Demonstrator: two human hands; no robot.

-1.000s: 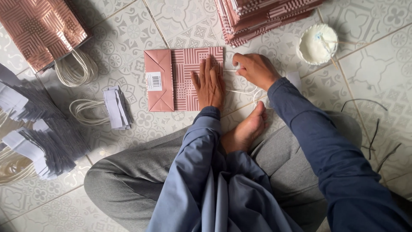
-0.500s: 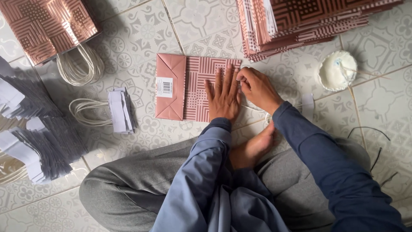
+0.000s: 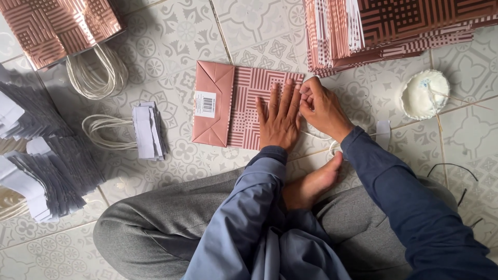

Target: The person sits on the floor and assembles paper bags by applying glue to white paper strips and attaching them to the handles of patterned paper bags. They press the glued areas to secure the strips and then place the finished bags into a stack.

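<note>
The left hand [image 3: 280, 122] lies flat, fingers spread, pinning the folded paper bag [image 3: 236, 106] to the floor [image 3: 249, 31] while the right hand [image 3: 322, 108] pinches its edge.

I see soft, even daylight over the patterned floor tiles [image 3: 171, 31], with only faint shadows. A slight sheen shows on the metallic bags [image 3: 57, 26] top left. Focus is sharp throughout, with mild stretching toward the corners.

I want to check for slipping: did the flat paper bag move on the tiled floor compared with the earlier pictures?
No. The flat paper bag keeps its place against the tile joint; only the camera shifted.
</note>
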